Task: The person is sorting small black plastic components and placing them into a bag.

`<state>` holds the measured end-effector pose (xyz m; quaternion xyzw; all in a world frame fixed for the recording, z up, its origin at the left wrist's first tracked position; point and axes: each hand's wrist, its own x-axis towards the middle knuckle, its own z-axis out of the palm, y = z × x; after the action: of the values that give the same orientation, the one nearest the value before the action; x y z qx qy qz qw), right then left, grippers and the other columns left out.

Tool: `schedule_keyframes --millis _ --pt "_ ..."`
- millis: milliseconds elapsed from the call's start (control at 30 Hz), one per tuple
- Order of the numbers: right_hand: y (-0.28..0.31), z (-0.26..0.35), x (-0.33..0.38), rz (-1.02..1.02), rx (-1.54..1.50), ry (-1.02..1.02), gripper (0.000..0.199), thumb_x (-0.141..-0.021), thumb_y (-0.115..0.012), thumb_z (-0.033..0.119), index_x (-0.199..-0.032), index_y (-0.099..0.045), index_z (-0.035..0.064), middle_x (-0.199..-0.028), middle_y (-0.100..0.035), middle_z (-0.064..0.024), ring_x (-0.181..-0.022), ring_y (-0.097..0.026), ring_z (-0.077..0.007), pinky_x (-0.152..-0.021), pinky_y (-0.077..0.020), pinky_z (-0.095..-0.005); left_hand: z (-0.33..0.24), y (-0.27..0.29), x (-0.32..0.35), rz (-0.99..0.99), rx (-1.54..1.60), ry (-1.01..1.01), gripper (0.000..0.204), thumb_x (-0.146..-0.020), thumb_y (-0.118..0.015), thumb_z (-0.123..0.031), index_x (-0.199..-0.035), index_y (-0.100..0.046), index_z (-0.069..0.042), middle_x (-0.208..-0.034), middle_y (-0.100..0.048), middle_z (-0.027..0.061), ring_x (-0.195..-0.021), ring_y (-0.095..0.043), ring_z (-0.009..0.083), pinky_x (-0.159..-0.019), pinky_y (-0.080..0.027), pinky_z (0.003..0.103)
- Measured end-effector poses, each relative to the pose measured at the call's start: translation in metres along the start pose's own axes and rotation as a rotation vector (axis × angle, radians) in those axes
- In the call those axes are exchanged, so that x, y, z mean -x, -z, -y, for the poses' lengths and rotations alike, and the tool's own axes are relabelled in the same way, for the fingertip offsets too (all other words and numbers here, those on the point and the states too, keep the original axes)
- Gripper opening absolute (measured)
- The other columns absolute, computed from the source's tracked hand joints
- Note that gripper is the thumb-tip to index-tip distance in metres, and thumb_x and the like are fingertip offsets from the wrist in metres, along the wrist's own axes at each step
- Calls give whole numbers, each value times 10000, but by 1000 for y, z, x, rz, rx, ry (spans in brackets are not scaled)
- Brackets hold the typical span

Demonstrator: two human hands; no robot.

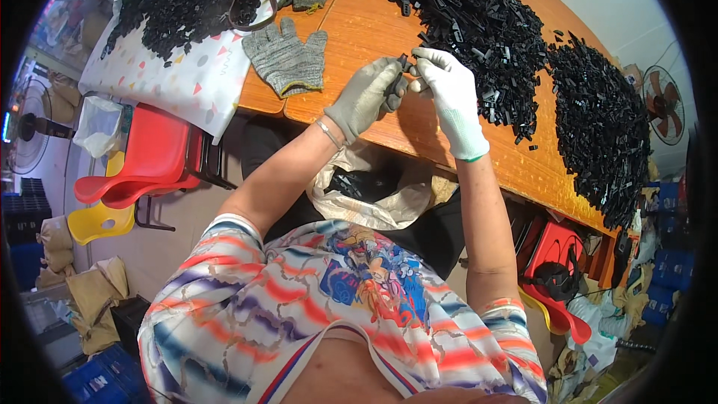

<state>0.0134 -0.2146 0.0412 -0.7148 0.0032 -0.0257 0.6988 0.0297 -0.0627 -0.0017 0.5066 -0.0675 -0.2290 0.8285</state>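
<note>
My left hand (360,99), in a soiled pale work glove with dark fingertips, is closed on a small black plastic piece (404,62) above the table's near edge. My right hand (451,93), in a cleaner white glove with a green cuff, is beside it with thumb and fingers pinched together. Whatever lies between those fingers is too small to make out. Below both hands, at my lap, an open whitish sack (396,217) has black pieces (351,185) inside. A large heap of black plastic pieces (486,37) lies just beyond my right hand.
On the wooden table (374,26) lie a grey knit glove (288,60) and another heap of black pieces (602,127) at far right. A patterned sheet (179,93) at left carries more small black parts (176,19). Red chairs (161,153) and fans (663,105) stand around.
</note>
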Motion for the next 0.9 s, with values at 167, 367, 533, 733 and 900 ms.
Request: schedule_keyframes --millis 167,367,533,733,900 --pt "-4 -1 3 -77 -36 -27 241 -941 -586 158 -1126 -633 11 -833 -631 5 -646 -554 -39 -599 -446 -187 -2 -7 4 -9 -111 -71 260 -1008 -429 -303 -1070 -556 -85 -758 -531 -43 -560 -442 15 -456 -311 143" --pt "-6 -6 2 -121 -72 15 233 -940 -589 152 -1119 -637 12 -837 -638 -4 -618 -546 -46 -595 -453 -188 -5 -11 6 -15 -136 -74 234 -1008 -441 -272 -1070 -554 -77 -724 -536 -39 -543 -447 24 -466 -332 152" --pt "-7 -17 -1 -144 -40 69 201 -898 -608 72 -1057 -646 -44 -865 -671 -72 -717 -615 -107 -648 -496 -219 -1 -11 2 -75 -118 -57 197 -1002 -464 -237 -1042 -549 -64 -716 -546 -20 -525 -445 37 -460 -345 170" --pt "-5 -29 -2 -162 304 55 239 -867 -637 149 -1059 -654 7 -902 -695 -103 -795 -655 -153 -735 -507 -272 0 -15 4 -112 -189 -74 172 -994 -474 -209 -985 -545 -53 -700 -533 -14 -526 -439 39 -455 -346 177" --pt "-13 -7 4 -125 820 179 246 -870 -596 238 -1002 -662 42 -933 -678 -176 -837 -665 -326 -755 -514 -385 12 -6 -4 -166 -274 -167 210 -967 -481 -179 -1017 -563 7 -698 -546 19 -589 -483 67 -511 -393 218"
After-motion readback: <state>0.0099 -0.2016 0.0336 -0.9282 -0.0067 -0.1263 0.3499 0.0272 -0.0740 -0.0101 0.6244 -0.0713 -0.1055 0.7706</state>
